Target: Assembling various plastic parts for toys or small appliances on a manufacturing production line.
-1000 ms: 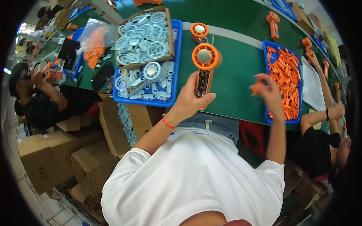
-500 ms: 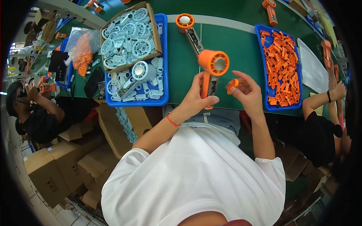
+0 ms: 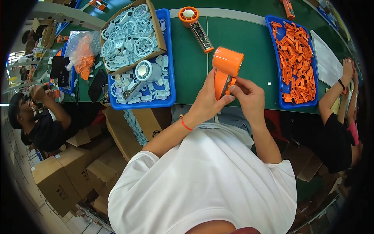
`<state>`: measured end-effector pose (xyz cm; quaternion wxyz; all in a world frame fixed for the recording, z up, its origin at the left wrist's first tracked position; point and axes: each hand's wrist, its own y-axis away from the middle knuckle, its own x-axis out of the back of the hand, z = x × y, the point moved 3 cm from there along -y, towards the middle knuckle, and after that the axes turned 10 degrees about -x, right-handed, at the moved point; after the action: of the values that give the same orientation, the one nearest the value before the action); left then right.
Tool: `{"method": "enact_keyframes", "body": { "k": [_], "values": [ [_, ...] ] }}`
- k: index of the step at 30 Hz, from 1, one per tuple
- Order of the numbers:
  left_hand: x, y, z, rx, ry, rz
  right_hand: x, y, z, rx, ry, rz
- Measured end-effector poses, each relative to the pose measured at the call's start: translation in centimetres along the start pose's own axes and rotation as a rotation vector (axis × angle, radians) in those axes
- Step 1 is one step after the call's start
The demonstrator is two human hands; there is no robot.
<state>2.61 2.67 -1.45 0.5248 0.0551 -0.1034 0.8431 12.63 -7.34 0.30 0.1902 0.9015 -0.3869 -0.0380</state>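
An orange handheld fan (image 3: 228,61) is tilted in front of me, its round head toward the far side. My left hand (image 3: 210,93) is wrapped round its handle. With thumb and fingers pinched, my right hand (image 3: 248,95) presses a small orange plastic piece (image 3: 232,82) against the right side of the handle; my fingers hide much of it. Farther off on the green table lies another orange fan (image 3: 189,15), its handle uncovered so that the circuit inside shows.
At right stands a blue tray (image 3: 279,74) of small orange parts. On the left, another blue tray (image 3: 171,78) bears a cardboard box (image 3: 159,29) of pale blue parts and a pale blue fan (image 3: 145,71). A tiny white piece (image 3: 269,83) lies on the table (image 3: 249,46). People sit at both sides.
My right hand has moved left with the small orange piece and brought it onto the fan's handle. The fan has turned in my left hand, so its head faces more to the right.
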Motion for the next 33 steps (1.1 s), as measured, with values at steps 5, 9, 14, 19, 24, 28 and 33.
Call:
{"method": "enact_keyframes", "body": {
  "k": [5,9,14,19,24,28,33],
  "values": [
    [0.0,0.1,-0.4,0.037,-0.019,0.000,0.0,0.0,0.1,-0.052,-0.055,-0.029],
    [0.0,0.3,0.0,-0.020,-0.057,0.028,0.1,0.1,-0.3,-0.071,-0.056,-0.016],
    [0.0,0.1,0.8,-0.027,-0.154,0.050,0.1,0.3,-0.8,-0.049,-0.056,0.009],
    [0.0,0.4,1.1,-0.132,-0.265,0.144,0.4,0.1,-0.8,-0.083,0.084,-0.023],
    [0.2,0.2,1.4,-0.076,-0.246,0.119,0.4,-0.2,-0.8,-0.116,0.126,-0.040],
    [0.3,-0.4,0.8,-0.024,0.046,0.042,0.8,0.1,-0.7,0.048,-0.004,-0.015],
    [0.6,-0.5,0.9,0.023,0.143,-0.018,0.8,0.2,-0.8,-0.046,-0.001,-0.068]
  ]
}}
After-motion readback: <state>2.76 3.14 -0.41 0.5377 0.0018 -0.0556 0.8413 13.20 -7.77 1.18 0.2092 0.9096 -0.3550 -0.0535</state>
